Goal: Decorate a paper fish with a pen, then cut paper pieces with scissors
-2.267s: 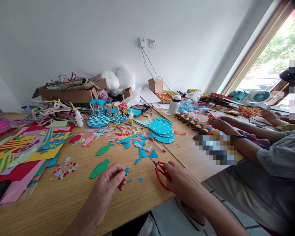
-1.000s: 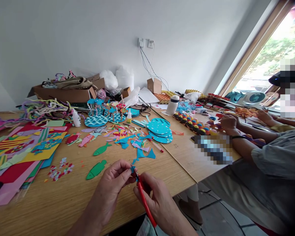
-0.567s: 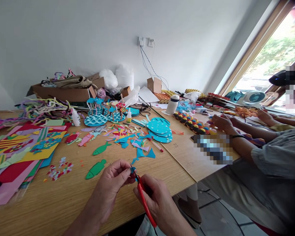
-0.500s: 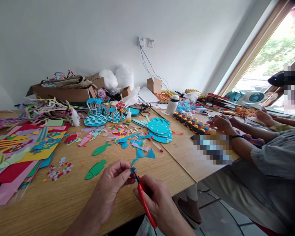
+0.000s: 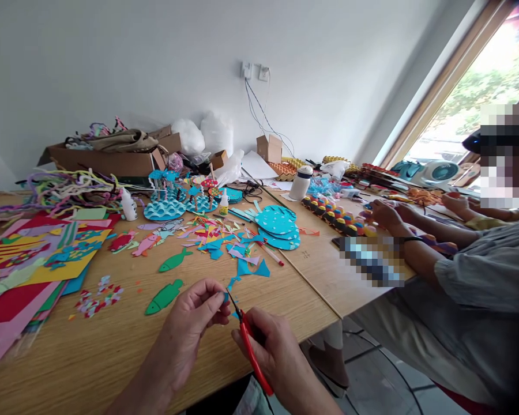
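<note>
My left hand [image 5: 188,331] is closed in a pinch on a small piece of blue paper [image 5: 226,296], most of it hidden by the fingers. Red-handled scissors [image 5: 255,358] are in my right hand [image 5: 279,349], their thin dark blades pointing up and left, with the tips right beside the blue paper. On the table left of my hands lie a green paper fish [image 5: 163,297] and a smaller green paper fish [image 5: 175,260]. Blue paper offcuts [image 5: 253,267] are scattered just beyond my fingertips.
Coloured paper sheets [image 5: 8,314] are stacked at left, near tiny paper bits [image 5: 99,297]. Ahead are mixed scraps [image 5: 207,233], blue discs [image 5: 277,222], a glue bottle [image 5: 128,206] and a thin stick [image 5: 313,288]. At right, another person's hands [image 5: 384,214] work beside a colourful bumpy strip [image 5: 335,216].
The view has shifted slightly, so the table things sit a little further left. Less of the blue paper shows at my left fingertips. Both hands keep their grips.
</note>
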The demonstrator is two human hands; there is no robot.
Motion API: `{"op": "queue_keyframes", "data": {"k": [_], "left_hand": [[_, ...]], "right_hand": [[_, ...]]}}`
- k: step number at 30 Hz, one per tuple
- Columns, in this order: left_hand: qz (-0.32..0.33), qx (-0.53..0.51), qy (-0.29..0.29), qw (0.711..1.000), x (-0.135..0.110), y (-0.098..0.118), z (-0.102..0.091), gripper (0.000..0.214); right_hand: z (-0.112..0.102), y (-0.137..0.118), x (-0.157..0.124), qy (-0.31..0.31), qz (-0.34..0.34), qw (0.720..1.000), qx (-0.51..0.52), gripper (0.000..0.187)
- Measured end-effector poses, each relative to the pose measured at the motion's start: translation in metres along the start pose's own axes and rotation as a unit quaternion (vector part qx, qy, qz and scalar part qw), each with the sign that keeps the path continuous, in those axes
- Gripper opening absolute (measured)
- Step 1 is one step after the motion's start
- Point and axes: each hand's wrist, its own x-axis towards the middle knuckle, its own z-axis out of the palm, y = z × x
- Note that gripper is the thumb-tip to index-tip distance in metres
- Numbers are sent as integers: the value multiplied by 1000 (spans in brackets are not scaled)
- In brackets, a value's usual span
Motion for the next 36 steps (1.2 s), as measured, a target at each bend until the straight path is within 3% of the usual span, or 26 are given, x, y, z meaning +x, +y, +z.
{"op": "queue_keyframes", "data": {"k": [9,24,36], "left_hand": [[1,-9,12,1000,1,0,1,15],[-5,-21,0,1000,-2,-1,6,12],[-4,5,-7,1000,0,-3,4,12]], "right_hand": [[-6,-10,-1,-46,15,999,7,28],[-5,-15,-1,-37,5,999,11,24],[-3,-3,-3,-7,6,1000,-8,32]]}}
